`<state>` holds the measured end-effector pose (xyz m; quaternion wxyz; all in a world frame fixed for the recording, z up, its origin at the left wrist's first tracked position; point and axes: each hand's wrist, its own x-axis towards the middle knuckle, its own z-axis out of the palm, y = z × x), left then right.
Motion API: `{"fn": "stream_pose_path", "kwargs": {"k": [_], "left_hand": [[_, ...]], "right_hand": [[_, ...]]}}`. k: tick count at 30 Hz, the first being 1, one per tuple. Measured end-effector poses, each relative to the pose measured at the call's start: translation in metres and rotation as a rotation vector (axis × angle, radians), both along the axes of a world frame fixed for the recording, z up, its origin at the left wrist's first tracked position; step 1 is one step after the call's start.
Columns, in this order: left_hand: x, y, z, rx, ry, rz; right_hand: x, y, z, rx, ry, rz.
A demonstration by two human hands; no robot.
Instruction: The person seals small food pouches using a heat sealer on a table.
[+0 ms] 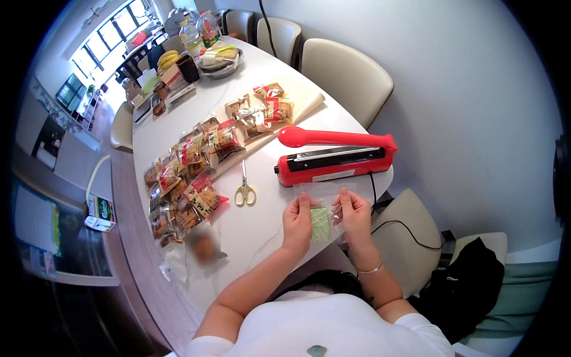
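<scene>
Between my two hands a clear plastic bag (317,193) is held up near the table's front edge. My left hand (298,219) pinches its left side and my right hand (355,215) its right side. A pale green printed packet (320,224) shows in or behind the bag; which one I cannot tell. Just beyond the bag stands a red impulse heat sealer (335,166), its red arm (334,136) raised above the sealing bar. Left of my hands lie scissors (245,189) with yellowish handles, blades pointing away.
Many wrapped baked snacks (189,151) cover the table's left side. A rolled sheet (308,107) lies behind them. Bottles (191,38), bananas (167,60) and a bowl (221,67) stand at the far end. A power cord (374,192) hangs past a beige chair (406,241).
</scene>
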<state>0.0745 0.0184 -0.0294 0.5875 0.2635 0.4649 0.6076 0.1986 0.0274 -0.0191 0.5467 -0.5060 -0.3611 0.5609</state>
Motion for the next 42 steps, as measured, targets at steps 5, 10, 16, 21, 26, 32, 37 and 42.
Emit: {"fn": "stream_pose_path", "kwargs": {"k": [5,10,16,21,26,32,37,42], "left_hand": [[0.015,0.008,-0.014,0.075,0.109,0.037],[0.021,0.008,-0.015,0.084,0.144,0.073],[0.010,0.021,-0.019,0.190,0.337,0.140],[0.019,0.029,-0.022,0.204,0.343,0.183],[0.016,0.044,-0.014,0.091,0.163,0.102],[0.002,0.063,0.013,-0.144,0.029,-0.062],[0.010,0.045,0.005,-0.191,-0.028,-0.273],[0.012,0.044,0.002,-0.183,-0.005,-0.397]], "right_hand": [[-0.005,0.006,-0.016,0.347,-0.521,-0.282],[0.004,0.012,-0.031,0.122,-0.011,-0.127],[0.005,0.001,-0.021,0.170,-0.196,0.008],[-0.010,-0.002,-0.029,0.201,-0.068,-0.199],[-0.005,0.020,-0.022,0.072,0.044,-0.248],[0.010,0.052,-0.025,0.011,0.273,-0.185],[0.017,0.068,-0.024,0.003,0.270,-0.198],[0.022,0.080,-0.014,-0.016,0.165,-0.189]]}}
